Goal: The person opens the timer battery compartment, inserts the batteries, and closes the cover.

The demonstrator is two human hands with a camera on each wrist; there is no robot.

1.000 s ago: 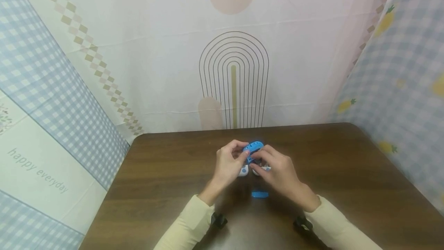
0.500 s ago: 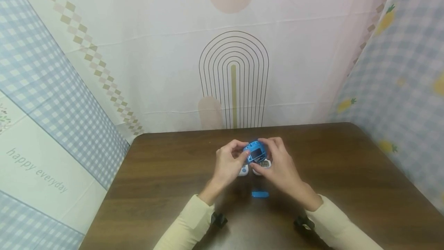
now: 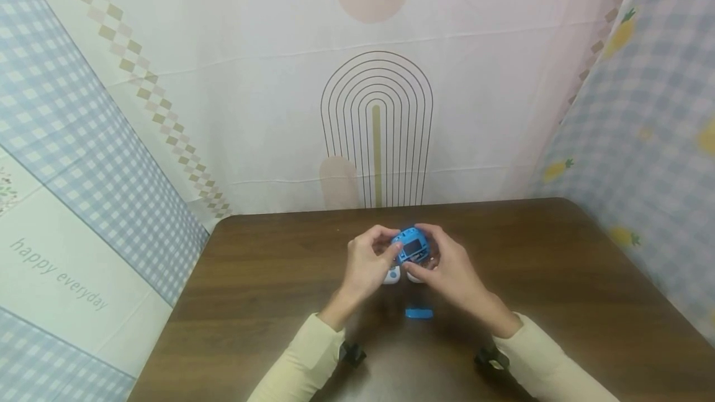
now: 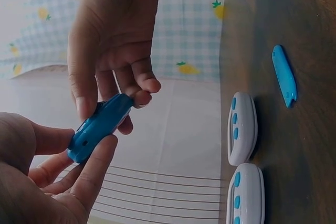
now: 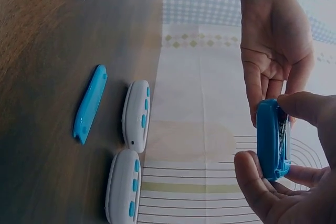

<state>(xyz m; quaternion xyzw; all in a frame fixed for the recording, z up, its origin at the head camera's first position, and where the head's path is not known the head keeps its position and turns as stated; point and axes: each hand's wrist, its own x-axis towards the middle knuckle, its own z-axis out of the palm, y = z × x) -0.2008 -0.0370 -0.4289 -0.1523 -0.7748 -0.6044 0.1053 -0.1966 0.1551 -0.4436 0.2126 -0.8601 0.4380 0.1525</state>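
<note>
the tabletop [image 3: 558, 278] carries two white oval pieces [image 3: 392, 275] near its middle and a small blue cover [image 3: 419, 313] toward the near edge. above them both hands, left hand [image 3: 365, 265] and right hand [image 3: 455, 275], pinch the blue device [image 3: 411, 245] by its rim. best to steady it left, work with right fingertips only.

The person wears a top with long sleeves. The sleeves are a soft cream colour, plain, with no pictures or stripes. The left sleeve [image 3: 304, 361] and the right sleeve [image 3: 550, 365] both reach down to the wrists and end in a snug cuff. The left hand [image 3: 365, 265] and right hand [image 3: 455, 275] are bare. A small black thing, maybe a strap or clip, sits under each wrist [image 3: 352, 353].
</note>
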